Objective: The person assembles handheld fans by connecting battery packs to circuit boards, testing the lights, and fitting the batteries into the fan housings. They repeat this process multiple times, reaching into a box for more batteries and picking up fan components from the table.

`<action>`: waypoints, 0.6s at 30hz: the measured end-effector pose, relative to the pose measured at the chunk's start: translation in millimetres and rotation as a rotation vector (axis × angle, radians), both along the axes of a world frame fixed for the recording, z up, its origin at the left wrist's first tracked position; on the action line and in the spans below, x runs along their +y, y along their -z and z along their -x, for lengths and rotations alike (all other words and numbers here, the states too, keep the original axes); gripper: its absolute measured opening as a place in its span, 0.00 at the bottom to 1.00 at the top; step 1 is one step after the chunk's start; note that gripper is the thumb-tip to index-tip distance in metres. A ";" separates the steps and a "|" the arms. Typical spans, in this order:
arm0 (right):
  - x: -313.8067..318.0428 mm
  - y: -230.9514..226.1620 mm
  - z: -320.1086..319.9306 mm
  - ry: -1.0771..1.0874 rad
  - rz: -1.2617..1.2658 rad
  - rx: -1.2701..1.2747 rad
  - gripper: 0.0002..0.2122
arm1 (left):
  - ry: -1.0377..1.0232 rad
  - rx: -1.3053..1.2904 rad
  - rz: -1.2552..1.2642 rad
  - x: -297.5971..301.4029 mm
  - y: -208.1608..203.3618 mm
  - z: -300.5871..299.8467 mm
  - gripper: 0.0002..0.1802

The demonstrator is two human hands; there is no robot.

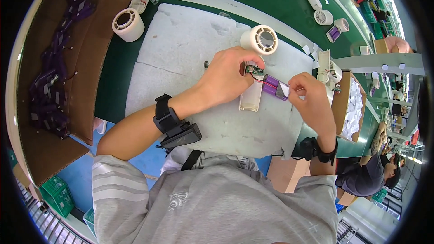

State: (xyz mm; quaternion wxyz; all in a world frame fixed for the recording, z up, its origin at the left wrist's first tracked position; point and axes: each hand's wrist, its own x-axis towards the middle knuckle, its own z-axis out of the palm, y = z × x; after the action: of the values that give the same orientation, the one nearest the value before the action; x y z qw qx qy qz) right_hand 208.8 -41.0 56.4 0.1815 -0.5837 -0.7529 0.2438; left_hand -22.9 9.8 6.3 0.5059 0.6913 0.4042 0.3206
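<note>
A cream handheld fan lies in the middle of the white foam sheet (181,31), its round head (259,40) away from me and its handle shell (250,100) open toward me. My left hand (224,74) is closed around the upper handle, thumb and fingers at a small green circuit board (255,70). Thin red and black wires run from the board to a purple battery pack (272,86), which sits beside the handle. A white patch (282,90) covers part of the pack. At that end, my right hand (313,99) is pinched; what its fingertips hold is too small to make out.
A cardboard box (83,72) of purple battery packs (49,88) stands left. Another fan (129,25) lies beyond it. On the right are a fan with an open shell (324,65) and a box of white paper pieces (353,113). Another person (368,176) sits further right.
</note>
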 end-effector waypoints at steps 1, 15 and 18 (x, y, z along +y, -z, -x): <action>3.2 -4.6 -3.4 0.004 -0.005 -0.004 0.05 | -0.012 -0.006 -0.007 0.8 0.2 0.8 0.14; 218.0 -21.8 -105.8 0.082 -0.151 -0.732 0.22 | -0.022 -0.127 0.099 15.2 8.3 9.4 0.15; 280.6 25.0 -197.8 0.089 -0.492 -0.810 0.26 | 0.003 -0.089 0.051 16.3 9.2 3.3 0.14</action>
State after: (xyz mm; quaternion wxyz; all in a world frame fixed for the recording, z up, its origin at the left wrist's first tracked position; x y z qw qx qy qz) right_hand 406.7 239.6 31.3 0.0164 -0.6030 -0.7728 -0.1971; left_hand -26.3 26.2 -3.0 0.5413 0.6640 0.3881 0.3398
